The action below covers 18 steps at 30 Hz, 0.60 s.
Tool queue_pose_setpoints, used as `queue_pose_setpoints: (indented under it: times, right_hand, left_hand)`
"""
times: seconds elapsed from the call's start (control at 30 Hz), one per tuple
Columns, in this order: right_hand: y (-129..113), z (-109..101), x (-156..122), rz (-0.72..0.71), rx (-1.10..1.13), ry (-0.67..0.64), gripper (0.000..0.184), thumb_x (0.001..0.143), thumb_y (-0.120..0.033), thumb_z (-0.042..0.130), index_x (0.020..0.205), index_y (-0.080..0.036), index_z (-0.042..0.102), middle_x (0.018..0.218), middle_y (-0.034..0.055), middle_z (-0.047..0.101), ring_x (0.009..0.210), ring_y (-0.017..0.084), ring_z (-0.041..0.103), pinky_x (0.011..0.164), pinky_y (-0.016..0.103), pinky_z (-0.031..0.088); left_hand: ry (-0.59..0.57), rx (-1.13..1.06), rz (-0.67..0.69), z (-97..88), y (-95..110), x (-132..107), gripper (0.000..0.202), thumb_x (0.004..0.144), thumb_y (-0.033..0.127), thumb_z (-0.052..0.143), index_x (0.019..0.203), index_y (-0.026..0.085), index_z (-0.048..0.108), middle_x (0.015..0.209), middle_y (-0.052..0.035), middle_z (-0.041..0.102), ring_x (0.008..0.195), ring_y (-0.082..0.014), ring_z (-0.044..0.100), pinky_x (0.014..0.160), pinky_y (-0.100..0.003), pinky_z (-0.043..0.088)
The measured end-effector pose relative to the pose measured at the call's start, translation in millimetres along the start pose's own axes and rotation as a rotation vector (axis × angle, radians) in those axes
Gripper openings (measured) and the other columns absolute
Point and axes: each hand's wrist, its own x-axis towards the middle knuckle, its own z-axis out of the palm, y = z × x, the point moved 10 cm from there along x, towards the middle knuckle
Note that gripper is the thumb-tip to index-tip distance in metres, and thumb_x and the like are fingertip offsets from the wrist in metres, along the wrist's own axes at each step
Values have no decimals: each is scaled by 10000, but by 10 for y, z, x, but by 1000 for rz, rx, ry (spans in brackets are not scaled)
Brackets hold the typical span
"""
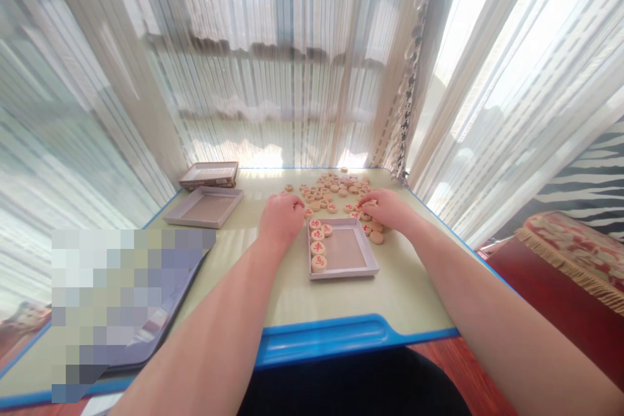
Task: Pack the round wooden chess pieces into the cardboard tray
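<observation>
An open shallow box (344, 275) lies in front of me, with several round xiangqi pieces bearing red characters inside; one is a horse piece (319, 263) in its near left corner. Just beyond the box's left side is my left hand (280, 218), its fingers curled closed; what they hold, if anything, is hidden. My right hand (387, 208) reaches into the scattered pieces past the box's far right corner. Its fingertips close on a red-marked xiangqi piece (359, 207). Loose pieces (342, 192) spread across the far side, some face down.
A second shallow box (205, 207) and a patterned box (209, 175) stand at the back left. A dark-edged flat device, mostly blurred out, lies at the left (160, 318). The table has a blue rim (322, 341); curtains hang behind it.
</observation>
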Motion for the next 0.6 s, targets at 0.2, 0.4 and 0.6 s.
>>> queue_pose_setpoints:
  times: [0.2, 0.4, 0.6]
  right_hand:
    - [-39, 71, 12, -54, 26, -12, 250, 733, -283, 492, 865, -249, 701, 917, 19, 668, 896, 186, 566, 787, 281, 433]
    - [30, 116, 25, -17, 80, 9, 228, 712, -381, 535, 819, -260, 696, 860, 3, 677, 799, 179, 578, 691, 274, 444]
    - [71, 49, 59, 10, 98, 112, 248, 692, -364, 569, 861, -231, 693, 842, 15, 682, 779, 181, 569, 692, 287, 435]
  left_hand:
    - [-5, -43, 26, -2, 31, -26, 302, 739, 174, 388, 778, 222, 683, 862, -37, 662, 918, -216, 542, 860, -314, 416]
    - [-16, -99, 55, -16, 100, -56, 302, 735, 160, 382, 760, 220, 677, 836, -32, 666, 929, -209, 543, 827, -296, 428]
    - [-48, -114, 83, 20, 132, -82, 317, 715, 122, 367, 726, 220, 669, 826, -21, 668, 933, -203, 536, 851, -300, 418]
